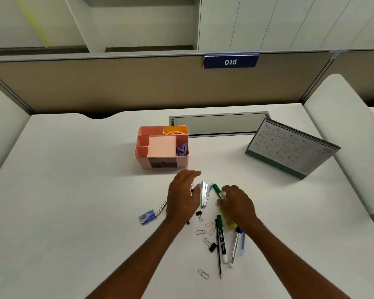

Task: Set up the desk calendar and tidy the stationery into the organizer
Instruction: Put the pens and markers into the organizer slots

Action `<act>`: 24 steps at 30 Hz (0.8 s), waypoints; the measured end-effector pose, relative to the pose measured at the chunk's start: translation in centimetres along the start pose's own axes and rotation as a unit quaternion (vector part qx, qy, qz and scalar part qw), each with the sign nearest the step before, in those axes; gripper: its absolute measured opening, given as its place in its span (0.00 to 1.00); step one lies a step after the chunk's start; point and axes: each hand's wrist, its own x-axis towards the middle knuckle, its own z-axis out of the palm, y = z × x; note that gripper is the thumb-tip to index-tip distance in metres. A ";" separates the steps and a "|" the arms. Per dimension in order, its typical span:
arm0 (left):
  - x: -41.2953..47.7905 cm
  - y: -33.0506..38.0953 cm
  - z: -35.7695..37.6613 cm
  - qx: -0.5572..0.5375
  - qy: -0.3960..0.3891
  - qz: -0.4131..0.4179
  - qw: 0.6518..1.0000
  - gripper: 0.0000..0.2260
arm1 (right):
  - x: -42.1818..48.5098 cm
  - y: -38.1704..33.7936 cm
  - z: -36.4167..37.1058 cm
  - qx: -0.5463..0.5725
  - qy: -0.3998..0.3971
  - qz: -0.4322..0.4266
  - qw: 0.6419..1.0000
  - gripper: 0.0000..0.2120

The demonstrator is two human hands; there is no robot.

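Note:
A pink organizer [141, 156] stands mid-desk, holding a pink note block, yellow and orange sticky notes and a blue stapler [181, 149]. The spiral desk calendar [289, 147] stands upright at the right. Loose stationery lies in front of me: a silver staple remover [204, 194], a green marker [221, 238], a pencil [219, 257], a blue-capped pen [234, 247], binder clips, paper clips and a staple box [147, 216]. My left hand [183, 197] hovers over the pile, fingers spread. My right hand [235, 203] rests on a second green marker [217, 189], fingers curled over it.
A grey cable hatch [219, 124] is set into the white desk behind the organizer. A tan partition with a blue "015" sign [230, 61] closes the back. White rounded dividers flank both sides.

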 end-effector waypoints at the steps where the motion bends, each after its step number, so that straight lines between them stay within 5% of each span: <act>1: -0.6 0.6 0.1 -0.018 -0.014 -0.031 0.999 0.17 | -0.3 0.0 0.3 -0.008 0.004 0.002 1.000 0.11; 12: -1.5 2.0 0.1 -0.203 -0.066 -0.264 0.941 0.10 | -1.7 -0.3 0.0 -0.008 0.076 -0.019 0.997 0.08; 18: -0.7 2.3 -0.8 -0.280 -0.043 -0.288 0.915 0.17 | -2.7 -2.3 -1.0 0.073 0.092 -0.145 0.982 0.13; 24: -0.5 2.0 -2.7 -0.309 -0.009 -0.276 0.910 0.13 | -3.2 -4.2 -2.2 0.105 0.111 -0.196 0.969 0.13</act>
